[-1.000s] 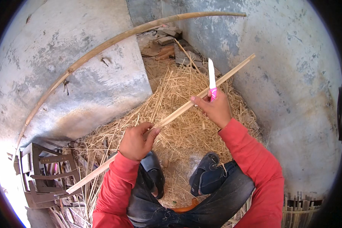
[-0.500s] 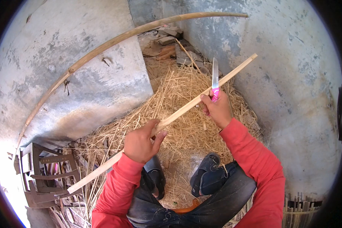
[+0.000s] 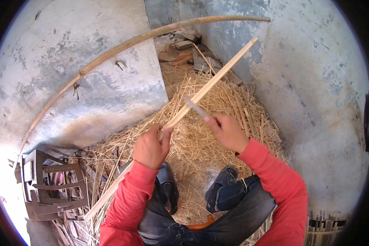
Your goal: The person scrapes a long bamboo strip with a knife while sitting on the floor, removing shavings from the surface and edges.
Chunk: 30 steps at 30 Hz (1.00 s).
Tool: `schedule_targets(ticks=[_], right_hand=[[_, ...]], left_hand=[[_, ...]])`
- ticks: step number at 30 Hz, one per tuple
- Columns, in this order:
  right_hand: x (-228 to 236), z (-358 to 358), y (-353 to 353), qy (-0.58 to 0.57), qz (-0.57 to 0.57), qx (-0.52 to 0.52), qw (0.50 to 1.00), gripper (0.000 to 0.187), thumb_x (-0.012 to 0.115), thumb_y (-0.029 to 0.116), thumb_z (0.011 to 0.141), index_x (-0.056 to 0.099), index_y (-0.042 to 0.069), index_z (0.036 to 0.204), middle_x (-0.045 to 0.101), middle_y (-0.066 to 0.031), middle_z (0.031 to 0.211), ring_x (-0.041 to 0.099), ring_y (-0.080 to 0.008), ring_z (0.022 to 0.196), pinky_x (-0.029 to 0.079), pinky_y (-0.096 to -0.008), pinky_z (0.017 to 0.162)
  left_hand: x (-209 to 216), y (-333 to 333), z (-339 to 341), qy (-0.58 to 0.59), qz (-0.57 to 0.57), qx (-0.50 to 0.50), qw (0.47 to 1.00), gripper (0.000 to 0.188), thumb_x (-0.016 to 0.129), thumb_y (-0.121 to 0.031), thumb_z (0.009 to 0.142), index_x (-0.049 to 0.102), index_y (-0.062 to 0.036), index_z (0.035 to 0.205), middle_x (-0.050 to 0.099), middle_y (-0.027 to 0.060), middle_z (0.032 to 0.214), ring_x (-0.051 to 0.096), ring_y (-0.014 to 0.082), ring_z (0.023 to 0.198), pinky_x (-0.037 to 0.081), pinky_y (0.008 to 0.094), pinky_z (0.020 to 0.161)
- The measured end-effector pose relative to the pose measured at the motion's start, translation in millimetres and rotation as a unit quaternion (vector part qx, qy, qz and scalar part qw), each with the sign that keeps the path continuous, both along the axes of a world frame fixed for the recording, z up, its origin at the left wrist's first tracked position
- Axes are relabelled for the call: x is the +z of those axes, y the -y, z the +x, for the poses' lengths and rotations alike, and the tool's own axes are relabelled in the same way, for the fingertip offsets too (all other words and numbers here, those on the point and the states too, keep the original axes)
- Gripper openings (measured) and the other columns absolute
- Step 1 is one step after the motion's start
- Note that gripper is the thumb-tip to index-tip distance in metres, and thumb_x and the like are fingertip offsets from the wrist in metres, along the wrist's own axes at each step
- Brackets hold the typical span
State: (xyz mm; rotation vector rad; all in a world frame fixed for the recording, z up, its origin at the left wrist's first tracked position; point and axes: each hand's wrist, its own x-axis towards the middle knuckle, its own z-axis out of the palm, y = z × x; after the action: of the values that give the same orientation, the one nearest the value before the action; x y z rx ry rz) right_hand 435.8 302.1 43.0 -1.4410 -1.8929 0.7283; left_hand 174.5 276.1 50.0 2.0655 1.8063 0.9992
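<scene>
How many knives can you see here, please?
1: a knife in the right hand, crossing the pale strip in view; others may be hidden in the shavings.

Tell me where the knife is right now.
In the head view, the knife is near the centre, in the right hand, pointing up-left across the strip.

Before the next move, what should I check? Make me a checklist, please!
1. Bare left hand gripping the long, pale wooden strip: ok.
2. Narrow, grey-bladed metal knife held in the bare right hand: ok.
3. Left hand apart from the blade: ok, there is a gap along the strip.
4. Blade touching the strip: cannot tell, they overlap in this view.
5. Blade sharp: cannot tell, it is blurred.
6. Floor free of thin, straw-coloured shavings: not ok, they are heaped there.
</scene>
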Motion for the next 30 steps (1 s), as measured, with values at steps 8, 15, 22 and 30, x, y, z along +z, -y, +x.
schedule_targets(ticks=[8, 15, 22, 30], right_hand=[[-2, -42, 20, 0.058, -0.009, 0.063, 0.996, 0.061, 0.056, 0.047, 0.107, 0.066, -0.001, 0.072, 0.057, -0.0243, 0.060, 0.056, -0.0436, 0.054, 0.042, -0.0524, 0.055], [3, -22, -6, 0.096, -0.019, -0.034, 0.995, 0.067, 0.052, 0.053, 0.107, 0.070, -0.001, 0.071, 0.062, -0.0287, 0.064, 0.065, -0.0492, 0.064, 0.049, -0.0580, 0.061], [-12, 89, -64, 0.067, 0.063, -0.254, 0.963, 0.073, 0.044, 0.056, 0.109, 0.068, -0.005, 0.076, 0.062, -0.0293, 0.068, 0.064, -0.0448, 0.062, 0.048, -0.0561, 0.065], [-11, 135, -38, -0.274, 0.030, -0.301, 0.913, 0.058, 0.060, 0.053, 0.106, 0.068, 0.004, 0.076, 0.047, 0.0008, 0.057, 0.047, -0.0102, 0.052, 0.033, -0.0329, 0.050]], left_hand=[[-8, -3, 8, 0.004, -0.003, -0.010, 1.000, 0.031, 0.075, -0.032, 0.097, 0.072, -0.0018, 0.102, 0.070, 0.0248, 0.076, 0.071, 0.0440, 0.071, 0.055, 0.0495, 0.063], [-6, 7, 0, 0.019, -0.003, -0.039, 0.999, 0.034, 0.076, -0.036, 0.096, 0.071, -0.0034, 0.105, 0.070, 0.0240, 0.073, 0.070, 0.0456, 0.069, 0.056, 0.0519, 0.061], [-1, 21, -15, 0.047, 0.033, -0.056, 0.997, 0.028, 0.078, -0.032, 0.095, 0.074, -0.0046, 0.102, 0.071, 0.0195, 0.072, 0.072, 0.0389, 0.063, 0.056, 0.0453, 0.057], [13, 26, -35, 0.081, 0.045, -0.046, 0.995, 0.023, 0.082, -0.016, 0.092, 0.074, 0.0031, 0.102, 0.070, 0.0142, 0.071, 0.065, 0.0172, 0.060, 0.050, 0.0315, 0.058]])
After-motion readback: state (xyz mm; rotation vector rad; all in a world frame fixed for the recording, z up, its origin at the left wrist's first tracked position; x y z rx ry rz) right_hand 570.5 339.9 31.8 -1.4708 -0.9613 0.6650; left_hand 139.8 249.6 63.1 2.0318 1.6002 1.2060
